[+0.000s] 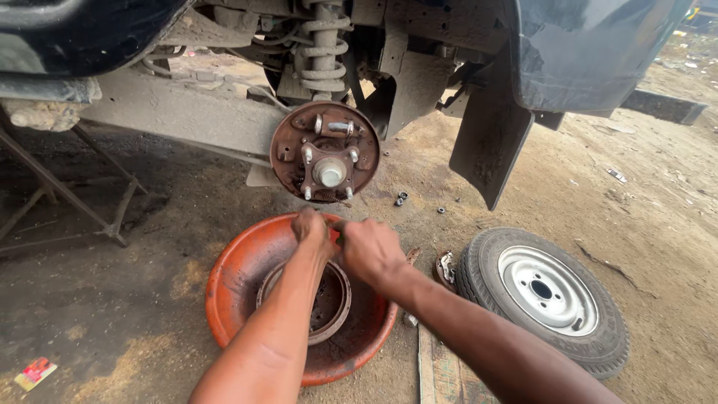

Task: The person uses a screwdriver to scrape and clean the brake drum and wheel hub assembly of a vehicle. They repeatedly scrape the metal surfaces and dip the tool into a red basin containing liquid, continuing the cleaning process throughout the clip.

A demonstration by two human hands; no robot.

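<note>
Our hands meet over the orange basin under the bare wheel hub.

Left hand (313,228) and right hand (370,251) are curled together; we cannot tell what they pinch. The brake drum (329,310) lies in the basin (232,280) below the hub (325,153); a wheel (544,295) lies near.

A single head-worn camera looks down and forward from close range, over the person's outstretched forearms, toward a raised vehicle's exposed wheel hub (326,152) at the far centre. Near in frame lies a red basin (232,280) on dirt ground, a removed wheel (544,296) to the right.
</note>
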